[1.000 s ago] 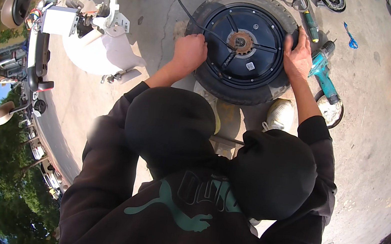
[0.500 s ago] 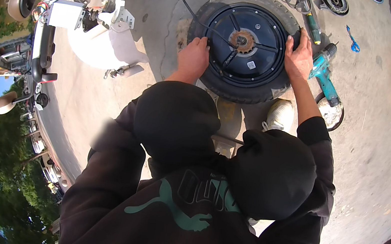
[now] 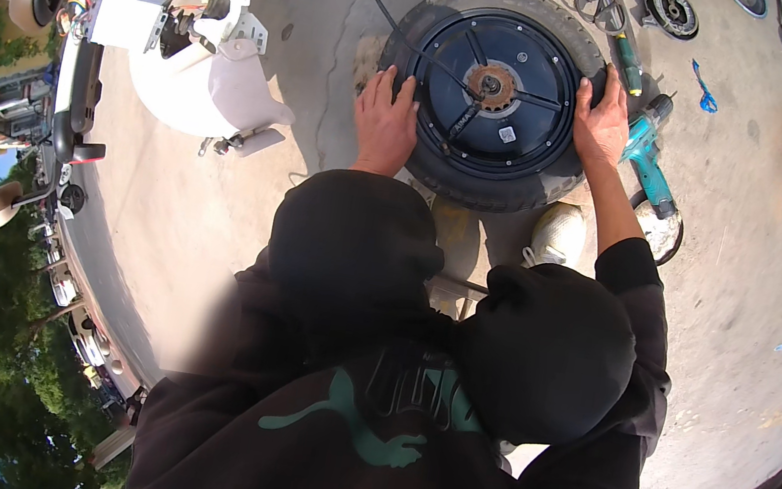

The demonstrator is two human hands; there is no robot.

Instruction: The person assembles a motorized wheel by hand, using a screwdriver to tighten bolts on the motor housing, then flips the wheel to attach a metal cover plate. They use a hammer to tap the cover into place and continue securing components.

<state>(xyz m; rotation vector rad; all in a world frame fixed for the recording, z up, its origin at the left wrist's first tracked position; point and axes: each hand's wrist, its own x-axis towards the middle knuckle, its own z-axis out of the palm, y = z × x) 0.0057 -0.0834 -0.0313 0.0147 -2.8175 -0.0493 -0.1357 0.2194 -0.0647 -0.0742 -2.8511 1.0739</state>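
The left hand [image 3: 387,124] is resting open-fingered on the wheel [image 3: 492,86] at its eight o'clock while the right hand [image 3: 601,126], thumb parted, is bracing three o'clock, its hold underneath being unclear, the wheel lying at the wearer's twelve, where pressing evenly and avoiding the ten-o'clock black cable [image 3: 382,8] should be serving steadiness.

The left hand [image 3: 386,122] and right hand [image 3: 603,127] rest on opposite sides of a wheel [image 3: 481,139] (rusty sprocket [image 3: 503,87] at its middle, I notice), a teal drill [image 3: 648,160] nearby.
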